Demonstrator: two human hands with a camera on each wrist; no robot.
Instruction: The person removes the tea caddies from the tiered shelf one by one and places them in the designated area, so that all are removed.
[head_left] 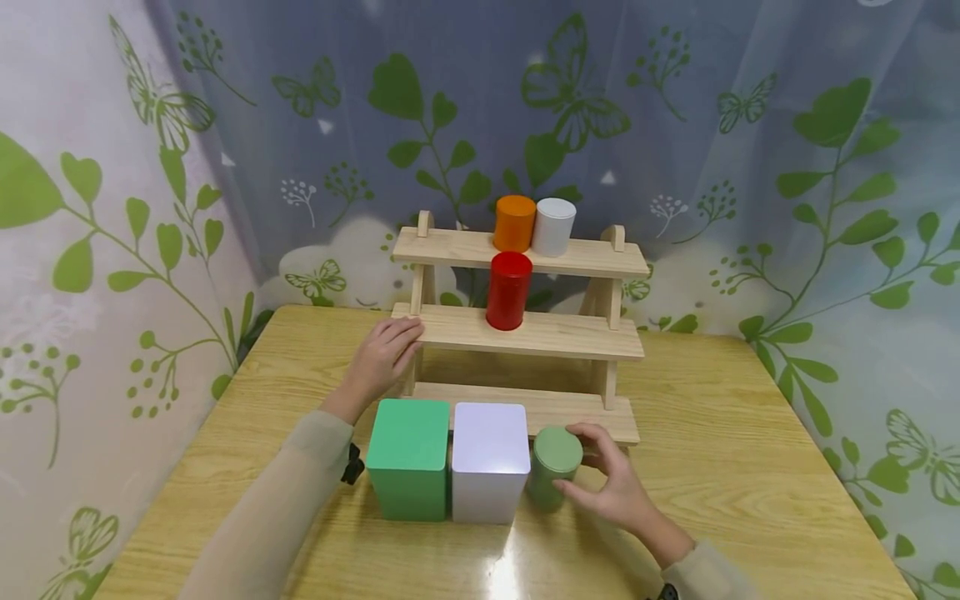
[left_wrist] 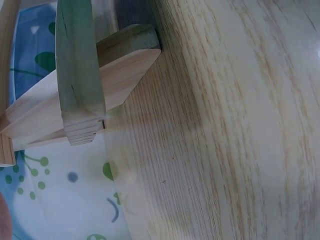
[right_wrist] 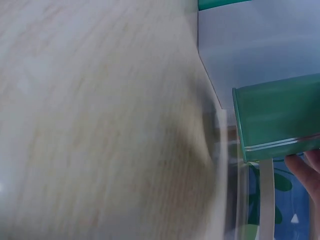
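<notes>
My right hand (head_left: 611,483) grips a light green round canister (head_left: 557,467), thumb on the near side and fingers on the far side. In the right wrist view the canister (right_wrist: 280,115) has its base slightly above the tabletop, and fingertips (right_wrist: 302,170) touch its side. To its left a pale lavender box (head_left: 490,450) and a green box (head_left: 408,458) stand side by side. My left hand (head_left: 382,358) holds the left end of the middle board of a wooden three-step shelf (head_left: 577,333); its thumb is partly hidden. Only a sliver of it shows in the left wrist view.
On the top board stand an orange canister (head_left: 514,223) and a white canister (head_left: 553,227). A red canister (head_left: 509,290) stands on the middle board. Behind the wooden table (head_left: 697,417) hangs a leaf-and-butterfly curtain (head_left: 480,100), also along both sides. The boxes stand before the bottom board.
</notes>
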